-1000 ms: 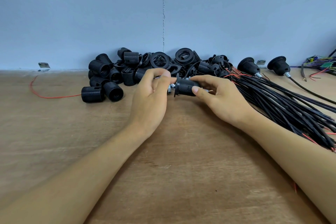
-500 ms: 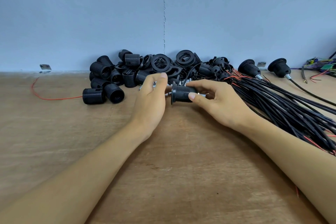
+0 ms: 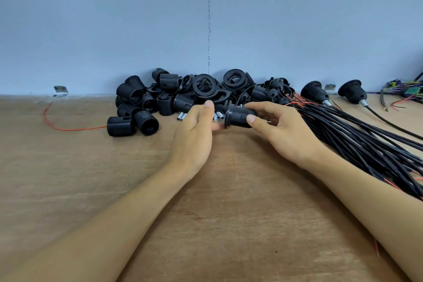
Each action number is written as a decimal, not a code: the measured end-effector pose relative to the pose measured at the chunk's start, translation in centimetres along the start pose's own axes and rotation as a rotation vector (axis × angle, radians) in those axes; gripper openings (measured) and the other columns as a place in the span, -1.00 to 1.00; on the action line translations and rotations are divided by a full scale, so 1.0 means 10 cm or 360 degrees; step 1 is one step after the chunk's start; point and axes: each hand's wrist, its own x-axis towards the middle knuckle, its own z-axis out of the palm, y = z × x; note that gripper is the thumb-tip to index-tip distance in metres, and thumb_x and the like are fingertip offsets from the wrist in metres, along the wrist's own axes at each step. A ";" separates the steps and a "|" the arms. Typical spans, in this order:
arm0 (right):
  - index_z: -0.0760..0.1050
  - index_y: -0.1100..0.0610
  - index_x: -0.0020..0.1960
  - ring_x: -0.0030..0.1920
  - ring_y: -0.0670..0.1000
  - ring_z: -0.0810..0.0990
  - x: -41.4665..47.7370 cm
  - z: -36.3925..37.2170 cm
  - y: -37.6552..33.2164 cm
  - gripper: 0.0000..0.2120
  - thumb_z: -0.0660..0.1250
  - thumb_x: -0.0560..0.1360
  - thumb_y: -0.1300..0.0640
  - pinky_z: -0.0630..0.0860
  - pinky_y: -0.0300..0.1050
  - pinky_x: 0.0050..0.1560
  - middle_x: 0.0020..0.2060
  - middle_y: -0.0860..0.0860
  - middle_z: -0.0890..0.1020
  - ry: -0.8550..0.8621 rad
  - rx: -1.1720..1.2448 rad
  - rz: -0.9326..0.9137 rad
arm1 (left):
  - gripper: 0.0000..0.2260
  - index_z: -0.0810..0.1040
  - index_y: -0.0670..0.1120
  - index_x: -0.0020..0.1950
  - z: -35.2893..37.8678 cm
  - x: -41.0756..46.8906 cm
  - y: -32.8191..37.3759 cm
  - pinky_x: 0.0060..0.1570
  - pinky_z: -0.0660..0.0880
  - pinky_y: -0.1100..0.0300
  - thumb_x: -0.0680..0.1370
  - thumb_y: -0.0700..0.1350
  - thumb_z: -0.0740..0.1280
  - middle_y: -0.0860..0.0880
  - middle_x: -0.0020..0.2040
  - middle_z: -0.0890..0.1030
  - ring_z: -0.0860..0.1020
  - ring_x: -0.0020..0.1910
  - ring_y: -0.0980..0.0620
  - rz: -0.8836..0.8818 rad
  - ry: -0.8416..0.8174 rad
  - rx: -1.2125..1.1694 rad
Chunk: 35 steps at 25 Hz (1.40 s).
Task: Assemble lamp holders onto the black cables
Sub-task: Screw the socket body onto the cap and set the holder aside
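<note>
My right hand (image 3: 283, 135) grips a black threaded lamp holder (image 3: 239, 117) just above the table, thumb on its near side and fingers over the top, with the flanged end pointing left. My left hand (image 3: 194, 133) is beside that flange, thumb raised and fingers loosely extended, one fingertip touching the holder's rim; I see nothing held in it. A thick bundle of black cables (image 3: 357, 142) with red wire ends fans out under and behind my right wrist. Small metal tubes (image 3: 181, 117) lie on the table behind my left hand.
A heap of loose black holder parts and rings (image 3: 183, 96) lies against the blue wall. Two holders fitted on cables (image 3: 314, 92) (image 3: 351, 91) stand at the back right, near coloured wires (image 3: 407, 92). A red wire (image 3: 68, 129) curls on the wooden table (image 3: 217, 213) at the left.
My left thumb and fingers have loosened and spread away from the holder's end. My right hand has kept its grip and the holder has shifted slightly right.
</note>
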 end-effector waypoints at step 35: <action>0.52 -0.03 0.33 0.09 -0.01 0.57 0.17 -0.22 -0.37 -0.67 0.29 0.59 -0.04 0.51 -0.02 0.12 0.14 -0.06 0.63 0.0441 -0.0674 -0.0302 | -0.60 0.66 0.05 -0.01 0.06 0.07 -0.07 0.27 0.50 0.02 0.72 0.15 0.08 0.08 -0.09 0.73 0.64 0.04 0.17 -0.0013 -0.0076 0.0004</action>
